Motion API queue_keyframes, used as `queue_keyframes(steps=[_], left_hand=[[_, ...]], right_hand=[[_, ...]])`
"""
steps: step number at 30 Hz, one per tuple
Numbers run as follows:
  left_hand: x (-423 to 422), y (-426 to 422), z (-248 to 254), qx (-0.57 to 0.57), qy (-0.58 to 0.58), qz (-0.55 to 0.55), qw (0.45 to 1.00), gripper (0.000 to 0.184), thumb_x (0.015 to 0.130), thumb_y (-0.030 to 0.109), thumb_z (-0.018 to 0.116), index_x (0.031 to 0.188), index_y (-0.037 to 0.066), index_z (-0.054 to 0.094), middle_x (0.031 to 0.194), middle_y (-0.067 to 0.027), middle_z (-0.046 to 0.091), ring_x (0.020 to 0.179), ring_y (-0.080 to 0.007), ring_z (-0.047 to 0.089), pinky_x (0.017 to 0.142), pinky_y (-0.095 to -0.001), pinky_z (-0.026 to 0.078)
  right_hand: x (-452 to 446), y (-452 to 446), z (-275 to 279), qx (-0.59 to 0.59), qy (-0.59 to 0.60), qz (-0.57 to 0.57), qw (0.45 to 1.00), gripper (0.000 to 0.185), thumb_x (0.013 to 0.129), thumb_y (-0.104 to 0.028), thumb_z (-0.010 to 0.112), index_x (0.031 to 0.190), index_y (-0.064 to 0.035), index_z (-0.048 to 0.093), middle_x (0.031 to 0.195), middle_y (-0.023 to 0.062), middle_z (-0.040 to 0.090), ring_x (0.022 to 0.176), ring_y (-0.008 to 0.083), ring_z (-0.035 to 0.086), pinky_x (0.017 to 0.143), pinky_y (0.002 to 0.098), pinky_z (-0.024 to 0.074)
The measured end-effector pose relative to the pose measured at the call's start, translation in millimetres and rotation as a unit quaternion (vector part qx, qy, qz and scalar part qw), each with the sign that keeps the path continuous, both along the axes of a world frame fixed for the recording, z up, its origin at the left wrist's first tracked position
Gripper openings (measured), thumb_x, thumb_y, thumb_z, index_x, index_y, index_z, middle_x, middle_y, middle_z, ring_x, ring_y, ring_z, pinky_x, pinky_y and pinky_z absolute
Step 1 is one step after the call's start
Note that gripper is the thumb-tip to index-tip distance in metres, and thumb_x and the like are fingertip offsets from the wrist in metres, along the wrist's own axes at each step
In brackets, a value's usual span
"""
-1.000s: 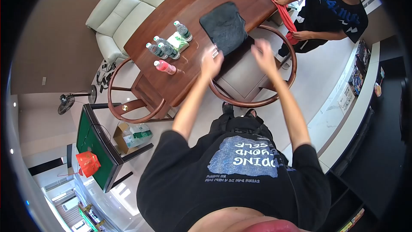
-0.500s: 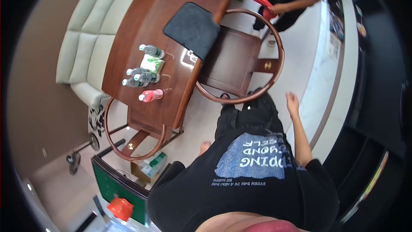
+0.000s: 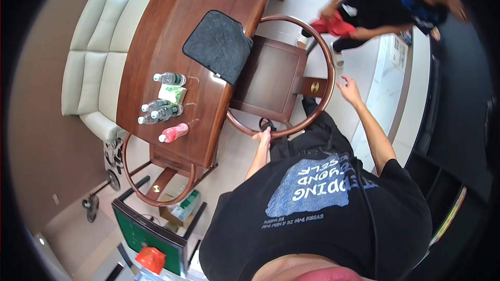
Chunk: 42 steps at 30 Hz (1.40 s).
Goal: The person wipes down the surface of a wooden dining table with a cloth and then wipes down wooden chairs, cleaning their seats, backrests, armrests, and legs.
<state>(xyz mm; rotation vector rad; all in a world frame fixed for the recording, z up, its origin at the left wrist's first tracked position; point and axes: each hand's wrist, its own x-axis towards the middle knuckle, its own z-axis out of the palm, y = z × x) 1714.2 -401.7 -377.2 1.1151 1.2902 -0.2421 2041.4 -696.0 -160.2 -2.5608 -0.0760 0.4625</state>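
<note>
My left hand (image 3: 263,139) is at the curved wooden rail of a chair (image 3: 269,75), its fingers closed round the near edge. Off to the right of that chair, my right hand (image 3: 349,91) is raised in the air, fingers apart and holding nothing. The chair stands against the long side of a brown wooden table (image 3: 172,26). A dark cloth (image 3: 220,45) lies spread on the table, one edge reaching the side nearest the chair.
Several clear bottles (image 3: 170,78), a green and white packet (image 3: 172,93) and a pink bottle (image 3: 174,132) are on the table. A second chair (image 3: 161,179) stands at its end. A person (image 3: 390,5) beyond the chair holds a red cloth (image 3: 333,24). A pale sofa (image 3: 96,73) is at left.
My left hand has come up to the chair rail. My right hand has opened its fingers. The other person has gathered the red cloth and moved away from the table.
</note>
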Motion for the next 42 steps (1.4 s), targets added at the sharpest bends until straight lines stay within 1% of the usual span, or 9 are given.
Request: queue_keyframes(steps=[2,3,10,15,20,23,30,34,42], left_hand=[[-23.3,-9.8,-73.5,0.111,0.045,-0.006,0.993,0.083,0.086,0.037,0.076,0.128,-0.019,0.034,0.122,-0.0258,0.054,0.093,-0.0302,0.067,0.085,-0.0473,0.055],[-5.4,-16.9,-1.6,0.258,0.092,-0.024,0.961,0.109,0.079,0.036,0.08,0.138,-0.022,0.008,0.133,-0.0308,0.042,0.118,-0.0362,0.055,0.105,-0.0451,0.045],[52.9,-50.8,102.0,0.085,0.268,-0.015,0.959,0.133,0.083,0.053,0.072,0.149,0.005,-0.033,0.159,-0.0379,-0.005,0.149,-0.048,0.015,0.121,-0.0462,0.021],[112.7,-163.6,130.2,0.143,0.239,-0.098,0.955,0.106,0.082,0.076,0.056,0.16,0.015,0.019,0.156,-0.0296,-0.033,0.143,-0.0624,-0.002,0.12,-0.0587,0.013],[130.3,-183.7,98.7,0.148,0.212,0.015,0.966,0.116,0.077,0.073,0.066,0.161,0.016,0.01,0.154,-0.0261,-0.038,0.143,-0.0621,-0.008,0.116,-0.0657,0.015],[152.6,-172.1,140.9,0.08,0.212,0.034,0.974,0.124,0.075,0.07,0.072,0.161,0.016,0.002,0.15,-0.0243,-0.046,0.144,-0.059,-0.016,0.119,-0.061,0.014],[188.3,-161.9,154.0,0.067,0.326,0.051,0.942,0.11,0.078,0.057,0.073,0.159,0.008,0.018,0.152,-0.0249,-0.042,0.145,-0.0574,-0.018,0.12,-0.06,0.012],[219.1,-4.7,169.1,0.265,0.159,0.051,0.95,0.09,0.082,0.046,0.067,0.149,-0.005,0.036,0.144,-0.0312,0.048,0.135,-0.0411,0.047,0.109,-0.0439,0.042],[400.0,227.6,123.3,0.554,0.185,0.009,0.812,0.062,0.1,0.041,0.05,0.152,0.01,0.038,0.153,-0.0213,0.041,0.137,-0.0407,0.043,0.111,-0.051,0.037]], right_hand=[[13.9,9.4,-17.9,-0.029,-0.204,0.152,0.967,0.051,0.084,-0.027,0.073,0.127,-0.0035,0.06,0.131,0.0259,0.056,0.121,0.0403,0.054,0.1,0.0458,0.045],[24.6,24.1,-15.0,-0.007,-0.28,0.263,0.923,0.046,0.084,-0.023,0.074,0.123,-0.0042,0.06,0.131,0.0245,0.055,0.122,0.0421,0.052,0.1,0.0506,0.0437],[53.3,36.6,-34.8,0.007,-0.082,0.62,0.78,0.04,0.096,-0.042,0.054,0.108,-0.0094,0.074,0.134,0.0187,0.058,0.135,0.0351,0.043,0.118,0.0567,0.0184],[67.2,44.8,-43.6,0.046,-0.051,0.647,0.76,0.042,0.098,-0.043,0.048,0.101,-0.0108,0.075,0.115,0.0119,0.07,0.118,0.0307,0.059,0.104,0.0551,0.0363],[93.0,66.4,-40.7,0.109,0.161,0.54,0.819,0.028,0.096,-0.032,0.054,0.094,-0.0106,0.072,0.087,0.0199,0.071,0.094,0.0394,0.067,0.084,0.0504,0.0525],[124.0,64.3,-42.3,0.122,-0.013,0.586,0.801,0.031,0.097,-0.029,0.055,0.089,-0.0033,0.071,0.084,0.0211,0.069,0.084,0.0429,0.063,0.08,0.0524,0.0493],[174.5,54.9,-32.1,0.176,0.006,0.325,0.929,0.039,0.099,-0.033,0.055,0.09,0.0026,0.067,0.077,0.0261,0.065,0.076,0.0443,0.064,0.069,0.0502,0.0484],[235.4,98.4,-37.8,0.22,0.091,0.325,0.915,0.037,0.099,-0.033,0.055,0.094,0.0007,0.07,0.078,0.0251,0.065,0.075,0.0429,0.064,0.069,0.0456,0.0499],[375.2,234.9,-56.8,0.174,0.138,0.471,0.854,0.03,0.097,-0.028,0.061,0.102,-0.0001,0.069,0.091,0.0223,0.069,0.084,0.038,0.068,0.073,0.0434,0.0513]])
